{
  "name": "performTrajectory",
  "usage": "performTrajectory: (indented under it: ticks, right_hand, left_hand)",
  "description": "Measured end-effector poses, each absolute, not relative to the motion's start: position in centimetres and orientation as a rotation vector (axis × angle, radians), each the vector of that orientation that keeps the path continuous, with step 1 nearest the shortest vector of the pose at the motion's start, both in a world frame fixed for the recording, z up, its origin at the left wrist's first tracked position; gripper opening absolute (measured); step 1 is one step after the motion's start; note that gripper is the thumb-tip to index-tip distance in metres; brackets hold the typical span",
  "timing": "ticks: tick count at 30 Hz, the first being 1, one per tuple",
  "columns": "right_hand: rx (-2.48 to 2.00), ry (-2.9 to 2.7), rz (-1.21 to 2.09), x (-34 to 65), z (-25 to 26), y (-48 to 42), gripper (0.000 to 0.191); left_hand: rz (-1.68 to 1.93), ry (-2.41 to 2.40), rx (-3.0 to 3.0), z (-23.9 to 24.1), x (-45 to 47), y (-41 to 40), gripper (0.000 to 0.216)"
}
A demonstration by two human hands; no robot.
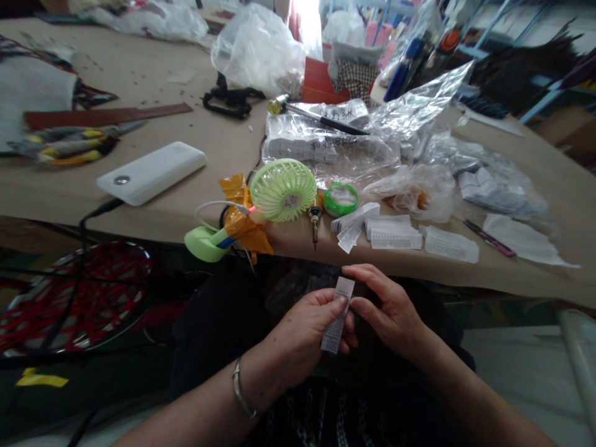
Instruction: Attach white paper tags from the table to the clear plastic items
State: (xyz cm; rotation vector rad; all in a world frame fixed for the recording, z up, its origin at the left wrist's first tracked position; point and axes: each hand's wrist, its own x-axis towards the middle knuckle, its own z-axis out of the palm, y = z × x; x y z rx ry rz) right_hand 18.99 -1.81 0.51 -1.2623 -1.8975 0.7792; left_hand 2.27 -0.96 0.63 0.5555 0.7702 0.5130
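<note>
Over my lap, below the table edge, both hands meet on a small white printed label strip [338, 315]. My left hand [305, 332] pinches it between thumb and fingers, with a bracelet on that wrist. My right hand [388, 307] has its fingers closed against the strip's upper end and against dark fabric [298, 292] lying under both hands. On the table just above lie several stacks of similar white labels [393, 233].
A brown table [186, 211] carries a green mini fan [283, 189], a soldering tool [315, 222], green tape roll [341, 198], white power bank [151, 172], scissors [69, 146], a hammer [316, 115] and plastic bags of labels [326, 146]. A red woven stool [77, 298] stands left.
</note>
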Motion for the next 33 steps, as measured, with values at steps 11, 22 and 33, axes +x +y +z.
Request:
performTrajectory:
  ticks: [11, 22, 33]
  right_hand:
    - [-1.254, -1.147, 1.404, 16.6, -0.6, -1.1, 0.016]
    - [-1.246, -1.001, 1.370, 13.9, -2.1, 0.7, 0.015]
    - [-1.232, -0.971, 1.173, 11.4, -2.4, 2.6, 0.018]
  left_hand:
    - [0.590, 0.858, 0.595, 0.5, 1.5, -0.9, 0.020]
    - [0.750, 1.093, 1.167, -0.3, -0.5, 0.8, 0.016]
    - [0.959, 1.280, 1.660, -0.2, -1.5, 4.0, 0.017]
